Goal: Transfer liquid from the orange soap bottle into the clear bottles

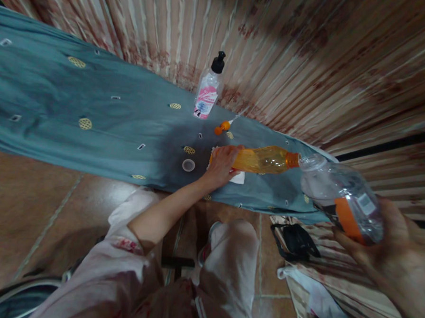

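Mouth-to-mouth pour between two bottles
Left hand grips orange bottle steady; right hand clasps clear bottle, tilted, necks meeting

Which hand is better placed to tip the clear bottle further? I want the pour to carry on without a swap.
The right hand: it holds the clear bottle, whose mouth meets the orange bottle. The left hand is busy steadying the orange bottle on the teal cloth.
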The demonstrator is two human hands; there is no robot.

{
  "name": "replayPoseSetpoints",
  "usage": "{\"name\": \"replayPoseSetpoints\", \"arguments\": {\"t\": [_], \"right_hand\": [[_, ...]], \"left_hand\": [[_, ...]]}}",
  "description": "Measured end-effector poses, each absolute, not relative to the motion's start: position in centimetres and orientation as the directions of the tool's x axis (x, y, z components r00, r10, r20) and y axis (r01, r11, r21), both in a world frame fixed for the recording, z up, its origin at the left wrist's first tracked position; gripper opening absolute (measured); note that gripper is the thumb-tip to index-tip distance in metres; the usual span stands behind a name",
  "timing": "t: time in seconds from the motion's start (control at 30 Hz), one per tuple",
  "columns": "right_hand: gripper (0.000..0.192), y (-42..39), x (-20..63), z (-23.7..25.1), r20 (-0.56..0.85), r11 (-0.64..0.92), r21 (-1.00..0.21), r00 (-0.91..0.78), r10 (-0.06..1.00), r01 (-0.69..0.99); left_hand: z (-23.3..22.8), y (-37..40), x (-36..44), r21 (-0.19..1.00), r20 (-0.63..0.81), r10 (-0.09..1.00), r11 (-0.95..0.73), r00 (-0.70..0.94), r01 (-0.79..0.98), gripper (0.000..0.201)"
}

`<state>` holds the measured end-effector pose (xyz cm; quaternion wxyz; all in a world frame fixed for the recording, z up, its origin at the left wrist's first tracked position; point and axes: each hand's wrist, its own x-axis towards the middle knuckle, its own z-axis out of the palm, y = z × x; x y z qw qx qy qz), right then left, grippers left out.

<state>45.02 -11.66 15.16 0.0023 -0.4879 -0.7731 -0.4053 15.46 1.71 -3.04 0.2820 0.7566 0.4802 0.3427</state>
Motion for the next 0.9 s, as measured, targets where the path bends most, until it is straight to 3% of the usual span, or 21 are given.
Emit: {"name": "replayPoseSetpoints", "arguments": {"t": [0.33,0.53,0.9], "right_hand": [[0.077,-11.85,45.63,14.93,0.398,0.143,0.62,-0.466,0.79,0.772],[0.081,-11.58,44.97,15.18,0.387,0.194,0.652,-0.541,0.747,0.733],[0.083,-11.8,44.96,15.14,0.389,0.154,0.673,-0.523,0.758,0.724]], "left_hand": [[-3.4,1.78,15.48,0.748,0.271,0.916,-0.394,0.295,0.535,0.074],[-3.6,1.89,15.51,0.746,0.294,0.913,-0.405,0.285,0.528,0.072],[-3.74,1.86,15.5,0.747,0.293,0.913,-0.404,0.285,0.527,0.069]]}}
